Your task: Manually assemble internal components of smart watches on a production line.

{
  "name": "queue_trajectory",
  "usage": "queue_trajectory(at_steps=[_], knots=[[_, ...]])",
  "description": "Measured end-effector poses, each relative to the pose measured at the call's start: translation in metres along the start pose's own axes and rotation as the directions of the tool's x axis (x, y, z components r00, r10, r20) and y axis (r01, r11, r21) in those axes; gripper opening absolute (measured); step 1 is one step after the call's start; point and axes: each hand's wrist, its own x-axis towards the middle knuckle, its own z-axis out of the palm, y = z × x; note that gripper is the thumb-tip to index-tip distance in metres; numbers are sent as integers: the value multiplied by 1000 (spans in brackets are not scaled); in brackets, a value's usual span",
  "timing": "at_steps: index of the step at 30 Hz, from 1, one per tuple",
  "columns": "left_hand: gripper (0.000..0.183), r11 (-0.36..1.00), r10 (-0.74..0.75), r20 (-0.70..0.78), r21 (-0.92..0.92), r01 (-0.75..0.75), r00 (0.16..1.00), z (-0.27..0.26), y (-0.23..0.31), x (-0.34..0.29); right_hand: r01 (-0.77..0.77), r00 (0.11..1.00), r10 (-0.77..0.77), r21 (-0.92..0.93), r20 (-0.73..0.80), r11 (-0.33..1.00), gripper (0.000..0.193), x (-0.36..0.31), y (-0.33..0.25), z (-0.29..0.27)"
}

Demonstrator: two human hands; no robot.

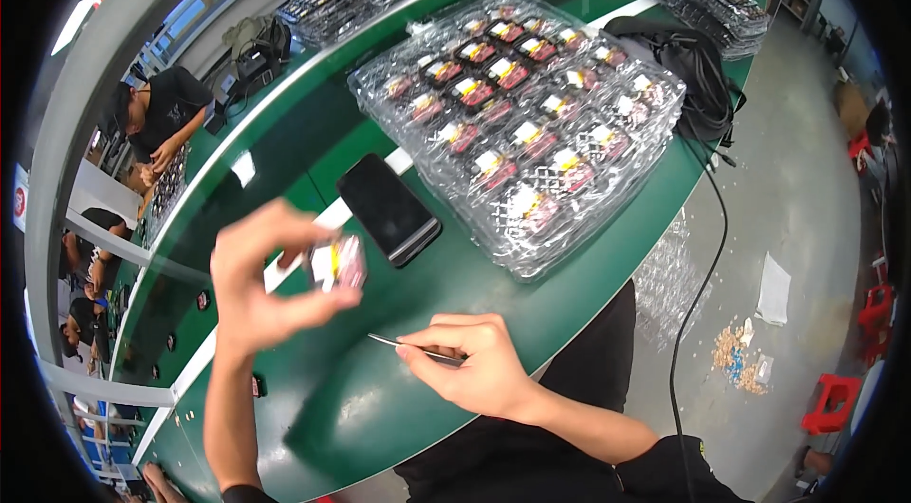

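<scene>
My left hand (270, 280) is raised over the green table, thumb and fingers closed on a small square part (339, 263) with red, white and yellow on it; motion blurs its details. Lower and to the right, my right hand (474, 363) grips a pair of thin metal tweezers (418, 348), their tip pointing left toward the left hand, apart from the part. Beyond both hands lies a black phone (389, 207). Past it, a clear plastic tray (441, 185) holds several similar red, white and yellow parts in its pockets.
Behind the tray's right side rests a black bag (697, 76), a black cable (718, 237) hanging to the floor. Stacked trays (712, 5) stand at the far right. Small parts (203, 300) dot the table's left side. A person (171, 114) works beyond the grey frame. A red stool (831, 403) stands right.
</scene>
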Motion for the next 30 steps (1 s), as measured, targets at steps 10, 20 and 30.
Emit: queue_trajectory(at_steps=[10, 20, 30], knots=[[52, 983, 174, 230, -101, -155, 957, 104, -12, 271, -39, 996, 41, -23, 81, 999, 13, 5, -6, -2], [39, 985, 147, 132, 75, -158, 980, 60, -45, 245, -16, 999, 18, -72, 31, 997, 14, 4, -7, -4], [50, 800, -554, 509, 543, 254, 658, -92, -144, -3, -40, 997, 44, -77, 62, 996, 12, 6, -6, 2]])
